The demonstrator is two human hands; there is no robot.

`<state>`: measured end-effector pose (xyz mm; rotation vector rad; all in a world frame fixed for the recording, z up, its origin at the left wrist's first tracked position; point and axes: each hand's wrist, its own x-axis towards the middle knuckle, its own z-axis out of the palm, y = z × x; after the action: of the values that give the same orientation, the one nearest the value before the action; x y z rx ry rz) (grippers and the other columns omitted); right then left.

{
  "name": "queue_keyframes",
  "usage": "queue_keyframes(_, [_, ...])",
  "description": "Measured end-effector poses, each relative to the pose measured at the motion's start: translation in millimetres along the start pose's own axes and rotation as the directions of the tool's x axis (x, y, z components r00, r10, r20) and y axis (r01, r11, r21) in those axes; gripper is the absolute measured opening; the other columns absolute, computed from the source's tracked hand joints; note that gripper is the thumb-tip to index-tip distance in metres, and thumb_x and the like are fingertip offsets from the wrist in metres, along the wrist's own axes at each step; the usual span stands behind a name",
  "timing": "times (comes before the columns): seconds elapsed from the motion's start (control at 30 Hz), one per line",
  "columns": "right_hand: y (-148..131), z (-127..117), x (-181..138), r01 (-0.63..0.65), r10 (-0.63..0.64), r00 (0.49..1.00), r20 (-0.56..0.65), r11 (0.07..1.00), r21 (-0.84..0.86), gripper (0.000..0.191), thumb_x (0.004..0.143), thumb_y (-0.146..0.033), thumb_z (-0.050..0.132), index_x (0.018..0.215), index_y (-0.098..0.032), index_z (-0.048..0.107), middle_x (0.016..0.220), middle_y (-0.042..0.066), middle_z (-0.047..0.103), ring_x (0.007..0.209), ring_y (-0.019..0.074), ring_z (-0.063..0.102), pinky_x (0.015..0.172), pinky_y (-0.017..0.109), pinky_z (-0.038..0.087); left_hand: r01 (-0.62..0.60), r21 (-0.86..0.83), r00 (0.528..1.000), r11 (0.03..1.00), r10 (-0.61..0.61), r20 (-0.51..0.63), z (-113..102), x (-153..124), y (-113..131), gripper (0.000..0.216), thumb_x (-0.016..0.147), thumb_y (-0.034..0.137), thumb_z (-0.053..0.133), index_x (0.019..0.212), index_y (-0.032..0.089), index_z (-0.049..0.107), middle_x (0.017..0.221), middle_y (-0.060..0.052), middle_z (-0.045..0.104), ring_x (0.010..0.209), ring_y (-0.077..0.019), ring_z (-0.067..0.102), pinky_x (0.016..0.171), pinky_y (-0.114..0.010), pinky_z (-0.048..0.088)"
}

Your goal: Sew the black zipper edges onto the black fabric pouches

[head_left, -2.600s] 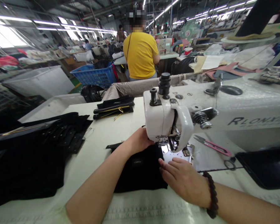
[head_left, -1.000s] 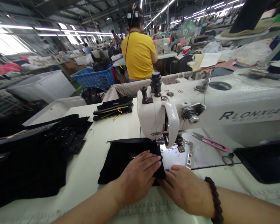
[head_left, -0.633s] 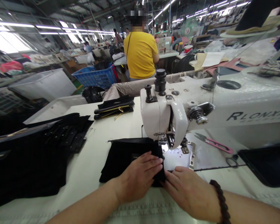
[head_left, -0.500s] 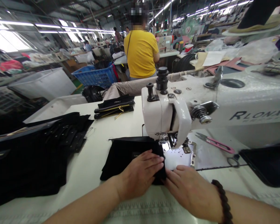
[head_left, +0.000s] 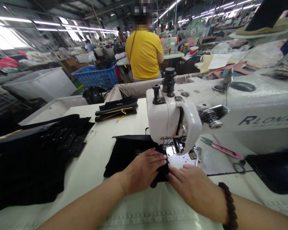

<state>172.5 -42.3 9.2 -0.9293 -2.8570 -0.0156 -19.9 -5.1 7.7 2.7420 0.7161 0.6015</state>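
A black fabric piece with a small label lies on the sewing table, its right edge under the needle area of the white sewing machine. My left hand rests flat on the fabric beside the label, fingers stretched toward the presser foot. At the near right corner, my right hand has its thumb and forefinger closed on the fabric's edge, the other fingers curled; a dark beaded bracelet circles that wrist. The exact grip of the fingertips is partly hidden.
Black zip pouches are stacked behind the fabric. A heap of black pieces covers the left side. Pink-handled snips and a phone lie at right. A person in a yellow shirt sits ahead, beside a blue crate.
The fabric's near edge has moved slightly away from me, toward the machine, and both hands have moved with it. A dark rounded bit now shows below the left fingers.
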Motion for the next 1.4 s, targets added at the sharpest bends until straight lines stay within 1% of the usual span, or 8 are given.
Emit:
queue_keyframes(0.17, [37.4, -37.6, -11.5, -0.024, -0.033, 0.986, 0.163, 0.942, 0.335, 0.025, 0.072, -0.021, 0.064, 0.096, -0.022, 0.056, 0.096, 0.004, 0.056, 0.084, 0.0175, 0.053, 0.07, 0.028, 0.038, 0.027, -0.114, 0.999, 0.993, -0.031, -0.027, -2.1, -1.1, -0.9, 0.029, 0.079, 0.009, 0.041, 0.104, 0.01, 0.054, 0.108, -0.011, 0.061, 0.102, -0.0182, 0.055, 0.095, -0.039, 0.04])
queue_keyframes(0.33, [65.2, -50.7, -20.1, -0.159, 0.109, 0.979, 0.17, 0.936, 0.314, 0.019, 0.061, -0.02, 0.073, 0.073, -0.022, 0.059, 0.086, 0.002, 0.053, 0.08, 0.0184, 0.05, 0.067, 0.028, 0.036, 0.031, -0.21, 0.993, 0.977, -0.054, -0.106, -2.0, -3.6, -0.9, 0.029, 0.078, 0.008, 0.043, 0.104, 0.013, 0.054, 0.106, -0.01, 0.061, 0.102, -0.0173, 0.054, 0.095, -0.039, 0.039])
queue_keyframes(0.43, [54.7, -33.0, -7.9, -0.177, 0.178, 0.984, 0.02, 0.955, 0.239, 0.013, 0.066, -0.021, 0.07, 0.068, -0.018, 0.057, 0.073, 0.003, 0.053, 0.072, 0.018, 0.048, 0.063, 0.028, 0.034, 0.027, -0.217, 0.988, 0.976, -0.059, -0.141, -0.8, -4.0, 0.3, 0.028, 0.075, 0.007, 0.044, 0.099, 0.013, 0.056, 0.098, -0.009, 0.06, 0.096, -0.0179, 0.054, 0.094, -0.042, 0.038])
queue_keyframes(0.6, [34.9, -2.7, 14.9, -0.281, 0.259, 0.916, -0.305, 0.959, -0.028, 0.011, 0.08, -0.02, 0.053, 0.071, -0.015, 0.056, 0.066, 0.006, 0.055, 0.066, 0.0191, 0.047, 0.064, 0.033, 0.031, -0.035, -0.109, 0.996, 0.993, 0.026, -0.083, 1.1, -4.8, 3.4, 0.022, 0.075, 0.01, 0.047, 0.092, 0.01, 0.061, 0.087, -0.01, 0.055, 0.085, -0.0193, 0.051, 0.087, -0.042, 0.041])
queue_keyframes(0.7, [35.5, -1.6, 10.8, -0.217, 0.189, 0.935, -0.3, 0.974, -0.062, 0.016, 0.084, -0.021, 0.048, 0.072, -0.015, 0.056, 0.066, 0.005, 0.055, 0.064, 0.0176, 0.046, 0.063, 0.031, 0.03, -0.011, -0.09, 0.996, 0.996, 0.003, -0.091, 0.2, -5.7, 4.9, 0.021, 0.078, 0.014, 0.048, 0.094, 0.01, 0.061, 0.088, -0.01, 0.054, 0.084, -0.0199, 0.049, 0.08, -0.039, 0.044])
queue_keyframes(0.93, [23.1, -9.3, -8.2, 0.173, -0.184, 0.939, -0.29, 0.983, -0.063, 0.02, 0.089, -0.019, 0.04, 0.086, -0.009, 0.058, 0.066, 0.003, 0.053, 0.06, 0.0155, 0.045, 0.056, 0.03, 0.029, 0.041, -0.173, 0.983, 0.984, -0.07, -0.167, -3.9, -3.0, 7.6, 0.018, 0.081, 0.01, 0.044, 0.093, 0.009, 0.058, 0.08, -0.008, 0.057, 0.076, -0.0164, 0.051, 0.074, -0.032, 0.045])
queue_keyframes(1.1, [11.0, -4.0, -5.8, 0.222, -0.255, 0.923, -0.287, 0.964, -0.142, 0.025, 0.086, -0.005, 0.032, 0.093, -0.003, 0.057, 0.065, 0.005, 0.052, 0.057, 0.0159, 0.044, 0.052, 0.032, 0.028, 0.119, -0.21, 0.97, 0.97, -0.158, -0.184, -4.3, -1.3, 8.9, 0.015, 0.082, 0.011, 0.043, 0.091, 0.011, 0.056, 0.078, -0.007, 0.058, 0.074, -0.0163, 0.052, 0.069, -0.03, 0.046])
queue_keyframes(1.4, [9.1, -4.2, -7.2, 0.27, -0.276, 0.928, -0.25, 0.961, -0.059, 0.031, 0.085, -0.004, 0.03, 0.077, -0.008, 0.06, 0.063, 0.006, 0.053, 0.055, 0.0156, 0.043, 0.05, 0.032, 0.028, -0.04, -0.101, 0.985, 0.994, 0.023, -0.17, -0.1, -5.9, 11.8, 0.018, 0.08, 0.009, 0.043, 0.091, 0.01, 0.058, 0.083, -0.009, 0.056, 0.08, -0.0173, 0.051, 0.074, -0.034, 0.045])
